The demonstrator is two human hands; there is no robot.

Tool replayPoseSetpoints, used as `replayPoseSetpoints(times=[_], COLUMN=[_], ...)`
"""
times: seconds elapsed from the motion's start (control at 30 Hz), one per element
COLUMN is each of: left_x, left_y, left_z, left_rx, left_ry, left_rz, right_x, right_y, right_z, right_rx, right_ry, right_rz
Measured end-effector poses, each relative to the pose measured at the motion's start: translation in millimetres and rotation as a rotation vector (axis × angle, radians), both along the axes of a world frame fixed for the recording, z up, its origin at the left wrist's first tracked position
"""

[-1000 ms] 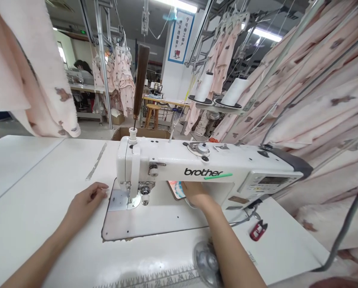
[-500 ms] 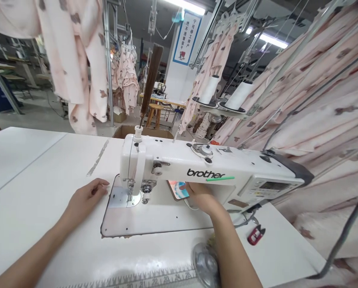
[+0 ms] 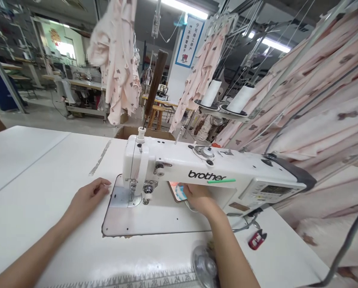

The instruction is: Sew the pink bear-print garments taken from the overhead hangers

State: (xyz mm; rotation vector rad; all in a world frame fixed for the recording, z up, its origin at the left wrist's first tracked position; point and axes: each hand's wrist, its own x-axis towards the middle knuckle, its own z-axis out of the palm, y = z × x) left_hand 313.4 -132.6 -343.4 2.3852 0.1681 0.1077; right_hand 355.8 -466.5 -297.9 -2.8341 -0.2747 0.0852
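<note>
The left hand lies open and empty on the tabletop, fingers lightly curled, just short of the bed of a Brother sewing machine. The right hand reaches under the machine's arm, its fingers on a phone lying on the bed, a white cable running from it; from here I can't tell whether they grip it or only touch it. Near the front right corner of the tabletop sit red thread snips. Two thread cones stand beyond the machine, before pink printed garments. The likeliest trouble seems a snag: a forearm catching the cable could drag the phone off the bed. Were the machine started, the left fingers would sit uncomfortably near the needle.
</note>
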Motion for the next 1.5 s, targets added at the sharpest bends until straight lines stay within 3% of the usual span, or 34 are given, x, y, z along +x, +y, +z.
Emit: replayPoseSetpoints(times=[0.17, 0.47, 0.8, 1.1, 1.5], left_x=[-0.4, -1.0, -3.1, -4.9, -5.8], left_y=[-1.0, -1.2, -5.0, -7.4, -9.0], left_z=[0.5, 0.3, 4.6, 8.2, 10.0], left_rx=[-0.011, -0.030, -0.054, -0.047, -0.052], left_ry=[-0.024, -0.009, -0.011, -0.003, 0.000], left_rz=[-0.004, -0.003, 0.007, 0.009, -0.003], right_x=[-0.6, 9.9, 3.5, 11.9, 12.2], right_y=[-1.4, 3.0, 4.4, -5.2, 14.6], right_z=[-3.6, -10.6, -6.4, -12.0, -14.2], right_rx=[-0.008, -0.099, -0.048, -0.019, -0.048], right_ry=[0.016, -0.026, -0.016, -0.122, -0.030], right_rz=[0.049, 0.002, 0.106, 0.072, 0.119])
